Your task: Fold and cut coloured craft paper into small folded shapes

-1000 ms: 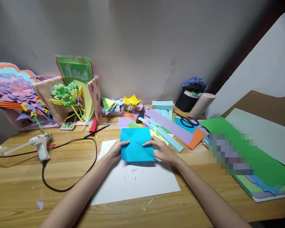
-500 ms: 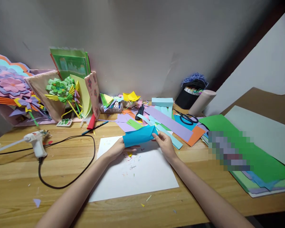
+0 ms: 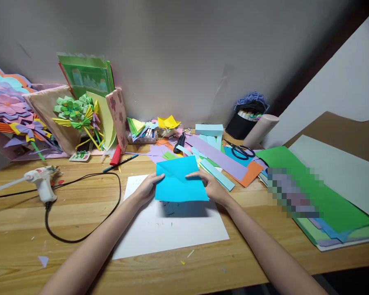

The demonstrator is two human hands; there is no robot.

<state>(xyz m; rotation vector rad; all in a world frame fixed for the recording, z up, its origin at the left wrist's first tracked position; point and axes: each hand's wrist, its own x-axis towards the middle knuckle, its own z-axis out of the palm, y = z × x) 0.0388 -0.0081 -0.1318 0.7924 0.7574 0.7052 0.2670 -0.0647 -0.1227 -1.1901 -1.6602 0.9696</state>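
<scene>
A bright blue square of paper with fold creases is held just above a white sheet on the wooden desk. My left hand pinches its left edge, thumb on top. On the right side, my right hand grips the paper with the fingers laid over its face. The paper casts a shadow on the white sheet beneath it.
Coloured paper strips and black scissors lie behind the hands. A glue gun with a looping black cord sits at left. Paper flowers lean on the wall. Green sheets are stacked at right, and a marker holder stands at the back.
The blue paper was flat, then turned edge-on half a second ago, and now faces up again, held open and slightly nearer me. Both hands kept hold of it.
</scene>
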